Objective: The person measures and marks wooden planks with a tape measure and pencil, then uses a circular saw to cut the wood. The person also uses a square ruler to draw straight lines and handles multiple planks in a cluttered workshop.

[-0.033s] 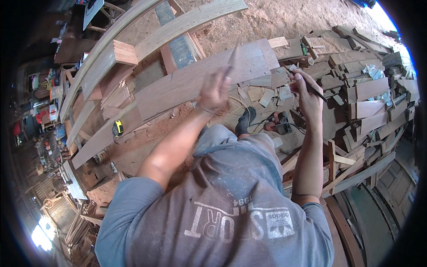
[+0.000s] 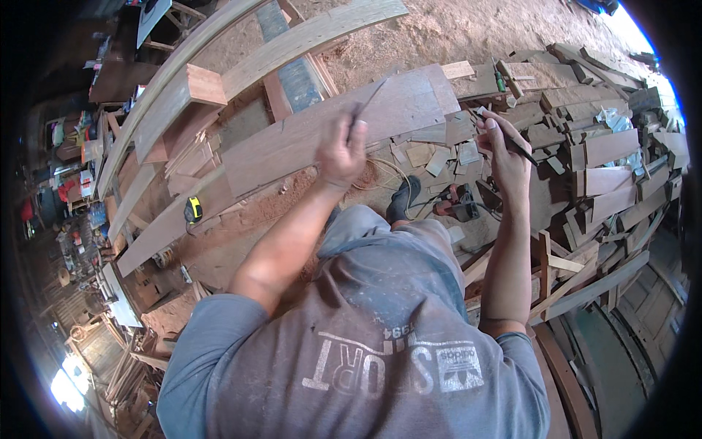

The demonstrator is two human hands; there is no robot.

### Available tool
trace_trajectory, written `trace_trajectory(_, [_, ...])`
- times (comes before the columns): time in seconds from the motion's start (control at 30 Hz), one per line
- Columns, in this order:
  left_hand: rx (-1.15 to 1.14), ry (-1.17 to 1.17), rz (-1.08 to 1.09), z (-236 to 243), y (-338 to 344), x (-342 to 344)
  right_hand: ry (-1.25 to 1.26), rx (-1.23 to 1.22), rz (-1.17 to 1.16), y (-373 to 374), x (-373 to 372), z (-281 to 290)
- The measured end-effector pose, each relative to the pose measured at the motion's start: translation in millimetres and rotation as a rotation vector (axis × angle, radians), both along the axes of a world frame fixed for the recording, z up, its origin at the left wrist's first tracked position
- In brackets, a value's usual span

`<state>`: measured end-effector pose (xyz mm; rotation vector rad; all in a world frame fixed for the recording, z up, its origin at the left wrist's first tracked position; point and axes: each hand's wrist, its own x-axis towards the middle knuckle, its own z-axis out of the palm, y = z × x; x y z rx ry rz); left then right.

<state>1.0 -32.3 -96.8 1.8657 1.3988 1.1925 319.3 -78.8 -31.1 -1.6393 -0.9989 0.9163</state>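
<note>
My left hand (image 2: pixel 341 152) is raised over a long wide wooden board (image 2: pixel 281 146), closed around one end of a thin, dark, pointed strip (image 2: pixel 371 99). The strip slants up and to the right; its exact kind does not show. To the right, past the board's end, my right hand (image 2: pixel 504 146) pinches a slim black pencil-like stick (image 2: pixel 522 151). A yellow and black tape measure (image 2: pixel 193 211) rests on the board's left part.
Curved timbers (image 2: pixel 314 36) and a wooden block (image 2: pixel 205 85) lie beyond the board. Offcuts (image 2: pixel 437 159) and a red power tool (image 2: pixel 459 203) with a cable are on the ground near my feet. Stacked wood pieces (image 2: pixel 613 146) fill the right side.
My left hand has shifted slightly left and toward me with the thin strip. My right hand keeps its place.
</note>
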Motion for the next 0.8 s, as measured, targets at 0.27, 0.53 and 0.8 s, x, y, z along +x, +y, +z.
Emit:
trace_trajectory(0.27, [-0.181,-0.499,0.815,6.3,-40.4,-83.6,0.022,-0.034,0.373,45.9,-102.5,-20.1])
trace_trajectory(0.53, [-0.312,-1.046,0.993,-56.6,-107.3,-82.7,-0.457,0.415,1.249,68.7,-249.1,-47.6])
trace_trajectory(0.8, [-0.184,-1.183,1.08,-77.2,-87.0,-104.6,-0.587,0.775,1.623,95.6,-331.0,-73.9])
